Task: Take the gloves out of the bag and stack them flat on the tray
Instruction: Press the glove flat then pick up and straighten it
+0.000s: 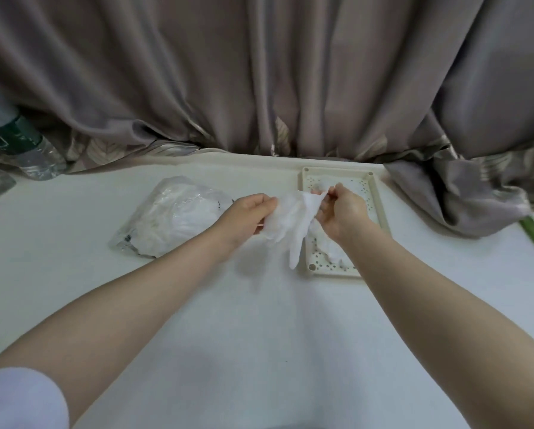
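1. A white glove (293, 221) is held up between both hands, above the table (197, 305) and just left of the tray's near-left corner; its fingers hang down loosely, which suggests it is being stretched out so that it can be laid flat.
2. The left hand (247, 216) is closed on the glove's left edge, fingers curled around the fabric; the right hand (341, 213) is seen pinching the opposite edge, over the tray; the cloth is thereby kept taut between the two grips.
3. The tray (380, 212), cream and perforated, is set at the far right of the table, close to the right hand; white fabric, probably gloves (334, 253) laid there already, is seen in it, though how many cannot be told.
4. The bag (173, 218), clear plastic and crumpled, lies on the table left of the hands, well apart from the tray; more white gloves are seen inside it, so the task is judged to be only partly done.
5. A plastic bottle (21, 144) lies at the far left against the curtain (259, 72).
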